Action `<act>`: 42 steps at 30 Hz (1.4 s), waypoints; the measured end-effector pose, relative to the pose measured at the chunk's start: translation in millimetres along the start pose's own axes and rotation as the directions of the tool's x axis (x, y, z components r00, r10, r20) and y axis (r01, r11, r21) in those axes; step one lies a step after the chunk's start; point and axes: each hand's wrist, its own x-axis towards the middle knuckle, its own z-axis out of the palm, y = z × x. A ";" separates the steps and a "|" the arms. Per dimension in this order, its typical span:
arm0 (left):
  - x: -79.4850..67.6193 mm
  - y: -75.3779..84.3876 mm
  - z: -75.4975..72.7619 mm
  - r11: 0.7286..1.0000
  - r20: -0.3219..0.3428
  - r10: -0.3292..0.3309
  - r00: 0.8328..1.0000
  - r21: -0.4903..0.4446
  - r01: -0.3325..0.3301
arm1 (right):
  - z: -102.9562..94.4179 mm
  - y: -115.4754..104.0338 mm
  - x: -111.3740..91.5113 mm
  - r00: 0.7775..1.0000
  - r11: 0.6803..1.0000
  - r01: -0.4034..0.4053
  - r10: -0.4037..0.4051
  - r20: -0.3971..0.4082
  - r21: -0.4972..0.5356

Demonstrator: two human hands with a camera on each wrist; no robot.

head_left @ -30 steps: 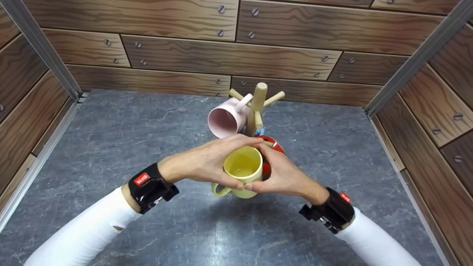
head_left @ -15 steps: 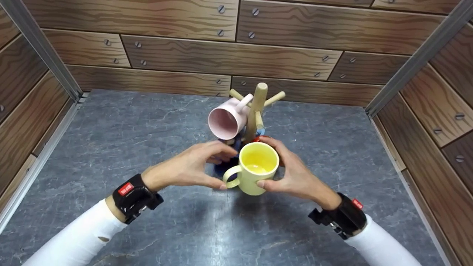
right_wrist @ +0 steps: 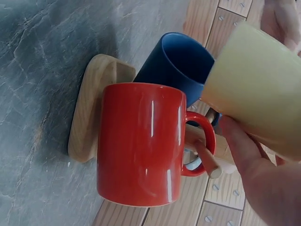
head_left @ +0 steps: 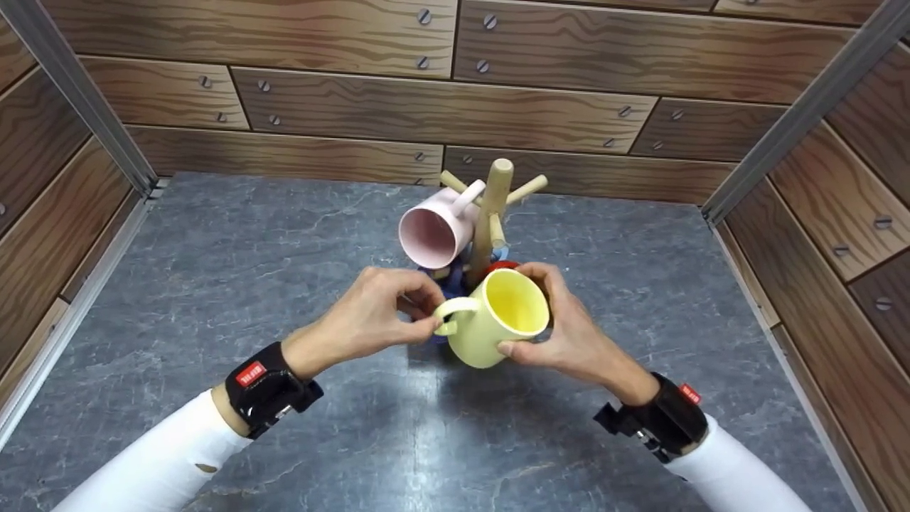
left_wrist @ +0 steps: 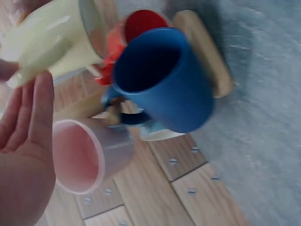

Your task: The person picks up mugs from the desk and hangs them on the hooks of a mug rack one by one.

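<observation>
A pale yellow mug (head_left: 478,334) is held in front of the wooden mug tree (head_left: 490,227), tilted with its mouth up and to the right. My right hand (head_left: 576,345) grips its body from the right, thumb on the near side. The fingers and thumb of my left hand (head_left: 370,320) pinch the handle (head_left: 455,306). On the tree hang a pink mug (head_left: 434,231), a dark blue mug (left_wrist: 164,80) and a red mug (right_wrist: 141,146). In the head view the yellow mug and hands mostly hide the red and dark blue ones.
A light blue piece (head_left: 500,253) shows behind the tree's post. Bare pegs, among them the upper right one (head_left: 530,188), stick out from it. The tree's wooden base (right_wrist: 87,113) rests on the grey marbled tabletop (head_left: 284,235). Wood-patterned walls (head_left: 355,107) enclose the table.
The yellow mug has moved right, turned and tilted, its handle now up at the left. My left hand let go of its body and took the handle; the right hand kept its grip.
</observation>
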 end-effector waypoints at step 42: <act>67.0 17.0 -1.3 0.937 -0.302 0.304 0.903 0.265 -0.227 | -22.2 -1.2 17.7 0.962 0.993 -0.029 0.058 -0.266 0.111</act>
